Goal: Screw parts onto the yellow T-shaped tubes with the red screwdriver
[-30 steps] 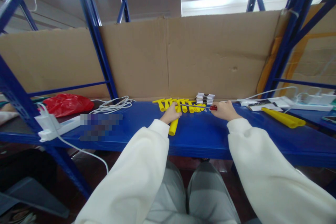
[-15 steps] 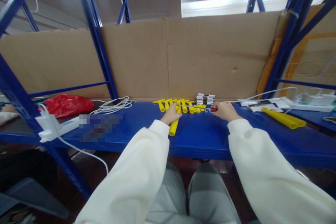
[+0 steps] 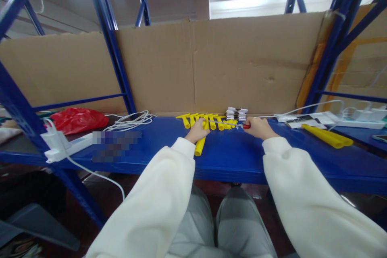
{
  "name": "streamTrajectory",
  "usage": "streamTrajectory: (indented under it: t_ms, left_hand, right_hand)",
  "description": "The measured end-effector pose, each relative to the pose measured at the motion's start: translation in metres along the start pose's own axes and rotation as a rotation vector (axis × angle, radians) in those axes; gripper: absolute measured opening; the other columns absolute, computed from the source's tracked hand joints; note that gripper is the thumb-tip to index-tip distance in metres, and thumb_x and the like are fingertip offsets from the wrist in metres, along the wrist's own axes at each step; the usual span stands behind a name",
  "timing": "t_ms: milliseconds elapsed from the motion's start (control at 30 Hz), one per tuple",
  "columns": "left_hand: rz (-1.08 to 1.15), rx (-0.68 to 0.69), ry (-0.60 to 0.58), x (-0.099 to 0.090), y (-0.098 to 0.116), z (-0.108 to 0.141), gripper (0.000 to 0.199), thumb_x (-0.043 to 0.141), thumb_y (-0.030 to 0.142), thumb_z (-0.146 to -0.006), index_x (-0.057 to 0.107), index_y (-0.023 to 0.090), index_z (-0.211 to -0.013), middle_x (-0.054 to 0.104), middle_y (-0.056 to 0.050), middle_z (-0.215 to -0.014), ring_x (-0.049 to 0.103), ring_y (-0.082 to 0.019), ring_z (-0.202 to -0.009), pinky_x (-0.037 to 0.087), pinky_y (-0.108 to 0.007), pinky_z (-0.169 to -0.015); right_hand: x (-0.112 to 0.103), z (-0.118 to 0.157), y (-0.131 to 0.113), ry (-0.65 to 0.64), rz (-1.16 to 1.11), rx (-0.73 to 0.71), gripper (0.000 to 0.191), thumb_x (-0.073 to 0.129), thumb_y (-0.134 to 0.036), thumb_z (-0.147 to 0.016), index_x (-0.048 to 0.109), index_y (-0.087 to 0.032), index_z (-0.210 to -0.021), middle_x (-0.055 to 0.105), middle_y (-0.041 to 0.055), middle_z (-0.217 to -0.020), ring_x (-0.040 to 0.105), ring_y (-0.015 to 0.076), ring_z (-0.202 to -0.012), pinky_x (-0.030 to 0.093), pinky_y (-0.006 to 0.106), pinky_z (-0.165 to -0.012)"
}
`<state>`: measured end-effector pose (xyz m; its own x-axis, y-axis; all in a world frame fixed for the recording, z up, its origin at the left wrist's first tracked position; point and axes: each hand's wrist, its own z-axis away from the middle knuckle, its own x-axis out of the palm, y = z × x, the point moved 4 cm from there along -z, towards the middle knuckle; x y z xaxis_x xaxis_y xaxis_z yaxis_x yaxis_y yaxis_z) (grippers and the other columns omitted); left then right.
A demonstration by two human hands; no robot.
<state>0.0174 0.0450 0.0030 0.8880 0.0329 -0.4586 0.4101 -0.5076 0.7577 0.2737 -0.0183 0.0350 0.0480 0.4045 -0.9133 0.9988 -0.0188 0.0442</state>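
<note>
My left hand (image 3: 198, 131) is closed around a yellow T-shaped piece with a tubular handle (image 3: 200, 147), whose lower end points toward me on the blue tabletop. A red-handled screwdriver (image 3: 246, 126) is gripped in my right hand (image 3: 260, 127). Its thin metal shaft runs leftward to the head of the yellow piece, where the tip is too small to make out. Behind my left hand lies a row of similar yellow T-shaped pieces (image 3: 221, 126). Small shiny bits (image 3: 238, 126), perhaps screws, are scattered beside the screwdriver shaft.
A stack of small white-and-black boxes (image 3: 236, 113) stands against the cardboard panel (image 3: 242, 64). Yellow tubes (image 3: 328, 136) lie at right near a power strip (image 3: 363, 123). At left are a red plastic bag (image 3: 79, 121), coiled white cable (image 3: 131, 121) and another power strip (image 3: 71, 147).
My hands, the yellow piece and the screwdriver stay in nearly the same place. The fingers of my right hand have shifted slightly around the red handle.
</note>
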Motion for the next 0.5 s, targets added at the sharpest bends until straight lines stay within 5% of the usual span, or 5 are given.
streamTrajectory:
  t_ms: [300, 500]
  left_hand:
    - [-0.040, -0.026, 0.023, -0.0001, 0.0028, 0.0014, 0.058, 0.074, 0.012, -0.069, 0.062, 0.015, -0.125, 0.071, -0.012, -0.112, 0.066, -0.027, -0.112, 0.050, -0.038, -0.102]
    - [-0.032, -0.026, 0.028, 0.0006, 0.0035, 0.0022, 0.057, 0.074, 0.014, -0.070, 0.062, 0.014, -0.125, 0.072, -0.012, -0.109, 0.067, -0.027, -0.111, 0.050, -0.038, -0.102]
  right_hand:
    - [-0.0014, 0.0020, -0.0027, -0.040, -0.031, -0.012, 0.019, 0.052, -0.029, -0.082, 0.067, -0.021, -0.091, 0.075, 0.0087, -0.092, 0.067, 0.0283, -0.092, 0.036, 0.038, -0.083]
    - [0.0012, 0.0010, -0.0005, -0.043, -0.015, 0.022, 0.016, 0.055, -0.028, -0.082, 0.065, -0.021, -0.092, 0.074, 0.0101, -0.086, 0.066, 0.0256, -0.082, 0.036, 0.032, -0.069]
